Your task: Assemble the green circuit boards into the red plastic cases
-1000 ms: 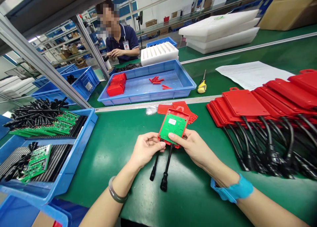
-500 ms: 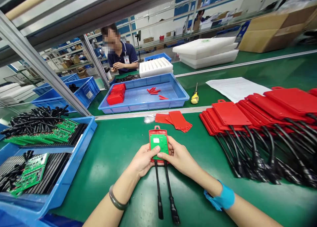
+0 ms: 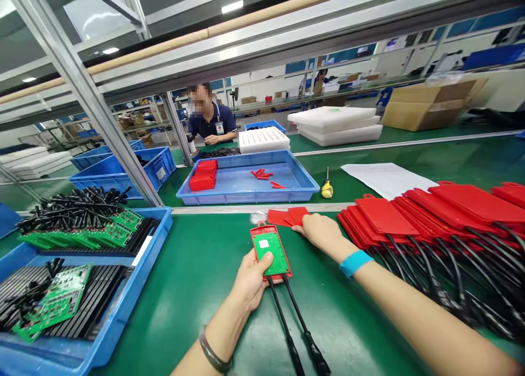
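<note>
My left hand (image 3: 251, 277) grips a red plastic housing (image 3: 252, 233) from below, its thumb pressed on the green circuit board (image 3: 275, 254) seated inside. Two black cables (image 3: 294, 316) run from the housing's lower end down over the bench. Farther forward, my right hand (image 3: 322, 232) is at the loose flat red plates (image 3: 296, 215), its bent fingers closed on the right end of one. The fingertips are partly hidden there. A small clear plastic piece (image 3: 258, 217) lies beside the plates, just beyond the housing.
Left stands a blue bin (image 3: 141, 277) of cabled circuit boards (image 3: 69, 291). Red cabled housings (image 3: 385, 214) are stacked at right. Behind are a blue tray (image 3: 246, 192) with red parts, a yellow screwdriver (image 3: 327, 189), paper (image 3: 383, 178) and a seated co-worker (image 3: 213, 121).
My right hand has let go of the housing and moved forward and right to the red plates. The left hand alone holds the housing, now tilted. The view has shifted upward.
</note>
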A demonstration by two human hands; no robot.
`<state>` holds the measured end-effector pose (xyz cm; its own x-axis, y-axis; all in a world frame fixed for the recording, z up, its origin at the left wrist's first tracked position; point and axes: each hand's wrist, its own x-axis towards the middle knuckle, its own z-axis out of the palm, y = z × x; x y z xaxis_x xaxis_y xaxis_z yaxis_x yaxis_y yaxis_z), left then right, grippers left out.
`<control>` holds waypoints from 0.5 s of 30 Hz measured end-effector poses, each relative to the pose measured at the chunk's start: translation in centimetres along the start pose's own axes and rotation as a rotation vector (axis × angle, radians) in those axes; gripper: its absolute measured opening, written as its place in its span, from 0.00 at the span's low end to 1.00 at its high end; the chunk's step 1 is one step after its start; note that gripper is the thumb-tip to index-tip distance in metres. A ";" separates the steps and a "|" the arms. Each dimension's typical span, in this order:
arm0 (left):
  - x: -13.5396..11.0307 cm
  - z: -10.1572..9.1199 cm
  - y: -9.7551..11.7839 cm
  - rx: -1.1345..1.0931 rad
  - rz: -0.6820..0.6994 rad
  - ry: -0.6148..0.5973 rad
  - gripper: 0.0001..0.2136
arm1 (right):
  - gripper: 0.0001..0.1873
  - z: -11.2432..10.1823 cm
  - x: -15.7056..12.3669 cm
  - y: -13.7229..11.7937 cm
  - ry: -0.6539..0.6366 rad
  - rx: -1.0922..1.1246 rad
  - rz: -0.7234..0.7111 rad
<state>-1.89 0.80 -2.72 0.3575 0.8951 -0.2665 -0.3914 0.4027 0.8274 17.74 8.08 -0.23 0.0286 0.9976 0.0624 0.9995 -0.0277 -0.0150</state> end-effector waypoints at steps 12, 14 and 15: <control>0.2 -0.1 -0.2 0.025 -0.056 0.034 0.19 | 0.12 -0.2 -0.3 1.7 0.020 -0.048 -0.082; 0.2 0.0 -0.1 0.033 -0.066 0.038 0.19 | 0.15 -1.0 -0.8 1.7 0.101 -0.018 -0.063; 0.2 0.0 -0.1 0.035 -0.069 0.043 0.19 | 0.16 -1.4 -1.2 1.7 0.141 -0.013 -0.054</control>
<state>-1.78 0.90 -2.87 0.3460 0.8729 -0.3440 -0.3366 0.4577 0.8230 19.39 6.73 1.11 -0.0246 0.9789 0.2028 0.9997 0.0240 0.0052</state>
